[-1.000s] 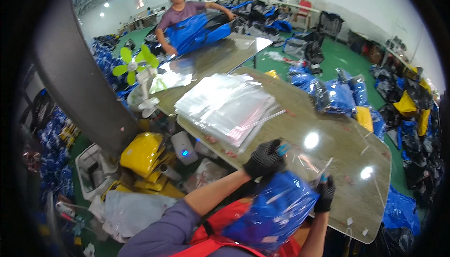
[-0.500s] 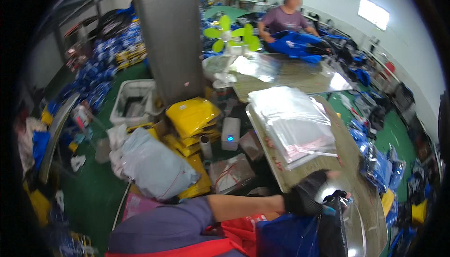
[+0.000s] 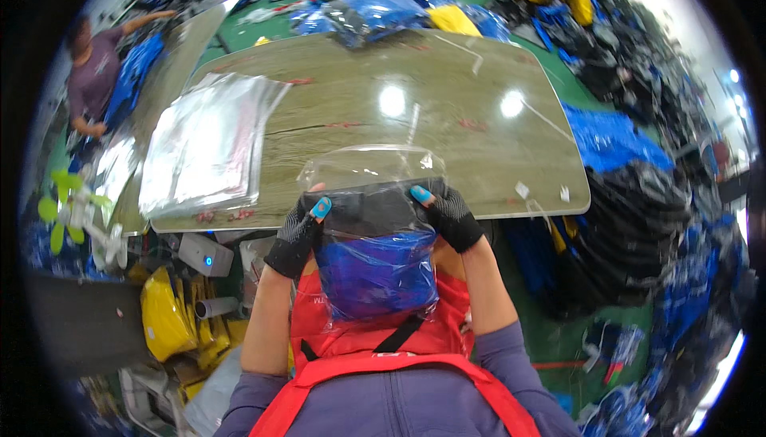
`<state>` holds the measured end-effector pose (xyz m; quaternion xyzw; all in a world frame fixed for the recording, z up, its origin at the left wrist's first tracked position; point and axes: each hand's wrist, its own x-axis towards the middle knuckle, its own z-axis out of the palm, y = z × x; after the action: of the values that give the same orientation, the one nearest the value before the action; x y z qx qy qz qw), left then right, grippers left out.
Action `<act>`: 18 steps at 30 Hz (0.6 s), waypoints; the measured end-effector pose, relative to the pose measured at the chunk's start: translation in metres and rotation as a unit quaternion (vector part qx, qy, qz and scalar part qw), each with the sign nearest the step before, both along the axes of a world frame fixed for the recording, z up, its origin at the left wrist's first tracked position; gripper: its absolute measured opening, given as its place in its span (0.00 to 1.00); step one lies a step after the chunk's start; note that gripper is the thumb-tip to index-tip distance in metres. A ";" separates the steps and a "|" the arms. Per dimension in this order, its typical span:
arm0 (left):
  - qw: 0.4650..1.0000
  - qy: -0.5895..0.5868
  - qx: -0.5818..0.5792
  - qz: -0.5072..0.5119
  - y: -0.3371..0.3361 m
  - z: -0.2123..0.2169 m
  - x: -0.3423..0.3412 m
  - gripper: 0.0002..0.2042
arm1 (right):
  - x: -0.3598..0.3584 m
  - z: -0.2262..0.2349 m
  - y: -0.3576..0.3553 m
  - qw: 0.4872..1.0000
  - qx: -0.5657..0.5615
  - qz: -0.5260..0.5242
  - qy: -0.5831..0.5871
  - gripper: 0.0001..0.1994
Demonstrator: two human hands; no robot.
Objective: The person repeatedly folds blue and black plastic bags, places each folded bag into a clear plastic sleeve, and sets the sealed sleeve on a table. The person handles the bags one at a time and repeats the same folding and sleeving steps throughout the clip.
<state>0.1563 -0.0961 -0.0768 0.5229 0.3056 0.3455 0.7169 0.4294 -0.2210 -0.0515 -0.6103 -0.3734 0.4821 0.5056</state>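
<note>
A clear plastic bag with a folded blue and black garment [image 3: 377,273] inside hangs in front of my red apron, at the near edge of the table. My left hand [image 3: 297,234] grips its upper left side, and my right hand [image 3: 451,218] grips its upper right side. Both hands wear black fingerless gloves with blue coverings on the thumbs. Each thumb presses on the black upper part of the package, while most other fingers are hidden behind it. The bag's clear open-looking end [image 3: 371,164] extends beyond the thumbs over the tabletop.
A stack of clear flat bags [image 3: 203,146] lies on the left of the wood-patterned table [image 3: 359,94]. Blue packed bundles [image 3: 375,10] lie past its far edge. Dark garments [image 3: 614,230] are heaped at the right. Another person [image 3: 96,78] stands far left near a green fan [image 3: 68,210].
The view has swung right and down over the table. The blue and black package, earlier partly cut off at the lower edge, now shows whole between both hands.
</note>
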 end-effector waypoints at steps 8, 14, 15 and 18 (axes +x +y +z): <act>0.986 0.070 -0.147 -0.048 -0.013 0.055 0.034 0.19 | 0.001 0.007 -0.009 0.986 0.041 -0.076 0.146 0.14; 0.968 0.230 0.090 -0.054 0.007 0.035 0.033 0.14 | 0.008 0.006 0.014 0.944 0.073 -0.111 -0.303 0.09; 0.947 0.256 0.185 -0.047 0.014 0.031 0.034 0.13 | 0.010 0.011 0.018 0.913 0.067 -0.091 -0.391 0.08; 0.848 0.265 0.453 -0.072 0.034 0.024 0.039 0.09 | 0.016 0.033 0.017 0.992 0.094 -0.057 0.058 0.11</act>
<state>0.1953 -0.0617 -0.0532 0.8820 0.2548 0.2408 0.3149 0.4456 -0.2038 -0.0185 -0.5516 -0.3515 0.4496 0.6083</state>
